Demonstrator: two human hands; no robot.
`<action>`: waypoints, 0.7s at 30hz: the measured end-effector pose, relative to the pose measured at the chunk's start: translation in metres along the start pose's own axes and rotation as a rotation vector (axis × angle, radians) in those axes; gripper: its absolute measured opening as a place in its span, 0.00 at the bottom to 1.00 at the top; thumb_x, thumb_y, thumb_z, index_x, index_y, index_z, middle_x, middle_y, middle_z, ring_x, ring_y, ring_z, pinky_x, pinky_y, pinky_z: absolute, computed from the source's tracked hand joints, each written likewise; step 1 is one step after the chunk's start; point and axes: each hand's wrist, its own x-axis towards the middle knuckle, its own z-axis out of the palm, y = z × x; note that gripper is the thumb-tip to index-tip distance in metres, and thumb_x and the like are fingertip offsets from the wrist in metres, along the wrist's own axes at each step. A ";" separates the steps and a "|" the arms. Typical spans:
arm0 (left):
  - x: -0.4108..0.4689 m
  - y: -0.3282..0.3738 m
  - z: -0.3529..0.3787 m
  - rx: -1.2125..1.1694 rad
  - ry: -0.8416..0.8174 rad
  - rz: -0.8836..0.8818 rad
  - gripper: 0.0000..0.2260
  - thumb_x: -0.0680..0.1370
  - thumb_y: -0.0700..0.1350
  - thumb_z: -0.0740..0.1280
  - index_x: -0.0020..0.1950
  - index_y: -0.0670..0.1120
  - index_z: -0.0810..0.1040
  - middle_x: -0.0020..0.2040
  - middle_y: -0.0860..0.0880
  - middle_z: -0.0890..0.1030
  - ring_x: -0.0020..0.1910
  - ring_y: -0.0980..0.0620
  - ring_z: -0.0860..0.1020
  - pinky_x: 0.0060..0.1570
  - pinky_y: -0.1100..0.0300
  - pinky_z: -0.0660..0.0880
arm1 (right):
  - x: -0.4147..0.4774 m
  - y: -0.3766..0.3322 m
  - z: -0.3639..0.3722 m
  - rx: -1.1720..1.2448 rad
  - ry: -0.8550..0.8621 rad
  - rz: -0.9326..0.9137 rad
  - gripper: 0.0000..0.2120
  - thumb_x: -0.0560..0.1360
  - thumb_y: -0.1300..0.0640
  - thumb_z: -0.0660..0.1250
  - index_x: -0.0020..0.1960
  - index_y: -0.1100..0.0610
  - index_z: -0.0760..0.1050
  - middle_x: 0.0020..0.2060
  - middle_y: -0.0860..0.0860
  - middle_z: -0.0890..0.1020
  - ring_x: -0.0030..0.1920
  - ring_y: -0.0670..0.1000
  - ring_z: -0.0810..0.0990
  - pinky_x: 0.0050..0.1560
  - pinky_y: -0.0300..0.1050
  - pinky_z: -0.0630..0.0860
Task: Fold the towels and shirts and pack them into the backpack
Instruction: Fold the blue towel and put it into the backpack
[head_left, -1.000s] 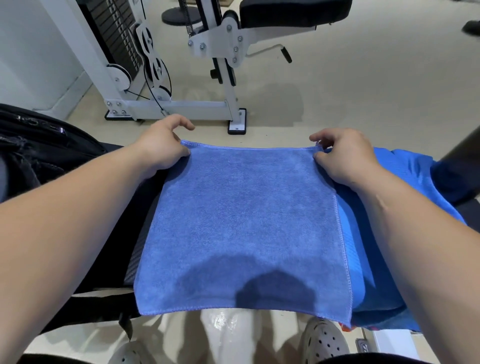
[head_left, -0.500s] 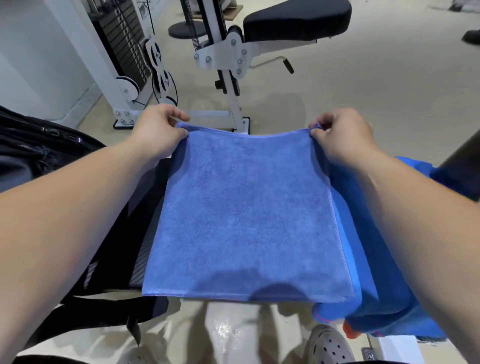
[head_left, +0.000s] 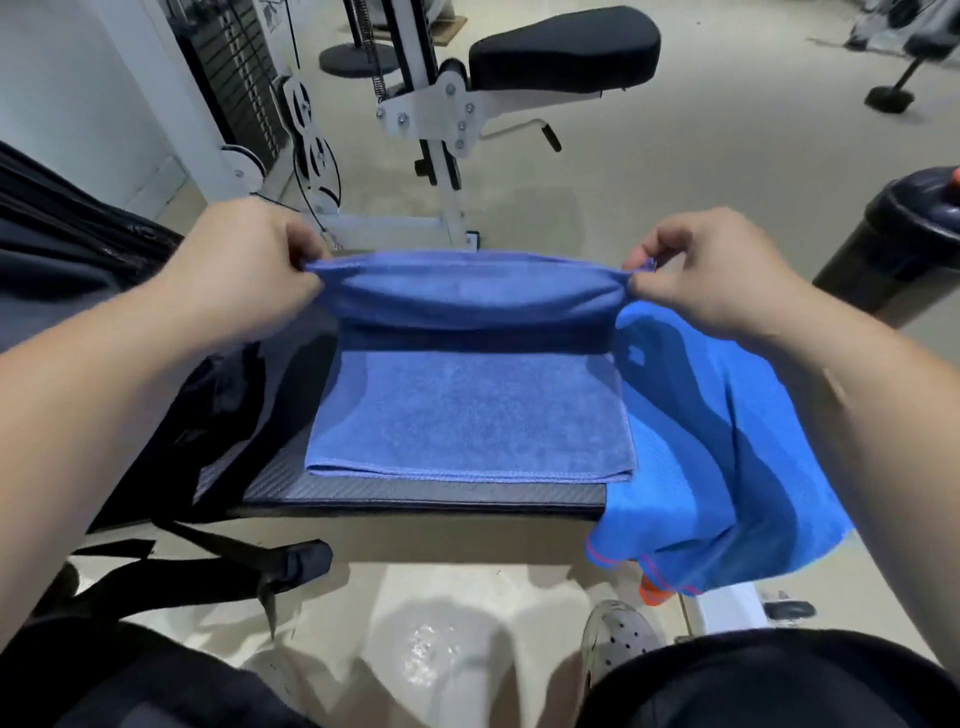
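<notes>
A blue towel (head_left: 457, 410) lies on the black bench pad (head_left: 415, 492) with its far edge lifted and curled back toward me. My left hand (head_left: 244, 270) pinches the far left corner of the towel. My right hand (head_left: 711, 270) pinches the far right corner. The raised edge hangs slack between them above the flat part. A bright blue shirt (head_left: 722, 457) lies to the right, draped over the bench's near edge. The black backpack (head_left: 78, 270) sits at the left, its straps (head_left: 223, 561) hanging down in front.
White gym machine frame (head_left: 431, 119) with a black padded seat (head_left: 561, 49) stands beyond the bench. A black roller pad (head_left: 893, 249) is at the right. My shoe (head_left: 618, 639) and black shorts are below, on the beige floor.
Both hands have lifted the towel's far edge off the bench and brought it toward me, so the towel now curls over itself. The near edge has slid back onto the pad.
</notes>
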 end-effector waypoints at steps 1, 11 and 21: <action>-0.014 -0.003 -0.002 0.031 0.000 0.053 0.08 0.71 0.37 0.71 0.44 0.48 0.85 0.37 0.48 0.79 0.40 0.47 0.75 0.44 0.57 0.70 | -0.013 -0.003 -0.004 -0.050 -0.044 -0.029 0.05 0.71 0.62 0.72 0.42 0.53 0.82 0.38 0.49 0.83 0.27 0.38 0.73 0.29 0.27 0.67; -0.108 -0.040 0.065 0.125 -0.205 0.191 0.07 0.69 0.38 0.71 0.41 0.51 0.82 0.41 0.53 0.74 0.43 0.42 0.79 0.40 0.55 0.74 | -0.088 0.016 0.060 -0.650 -0.342 -0.240 0.05 0.70 0.52 0.69 0.40 0.46 0.72 0.42 0.45 0.81 0.53 0.53 0.73 0.51 0.50 0.65; -0.119 -0.038 0.066 0.094 -0.118 0.210 0.04 0.70 0.40 0.71 0.39 0.48 0.79 0.39 0.52 0.73 0.40 0.42 0.78 0.36 0.55 0.71 | -0.098 0.025 0.064 -0.573 -0.137 -0.319 0.03 0.68 0.56 0.68 0.41 0.50 0.77 0.37 0.47 0.80 0.45 0.56 0.75 0.45 0.48 0.64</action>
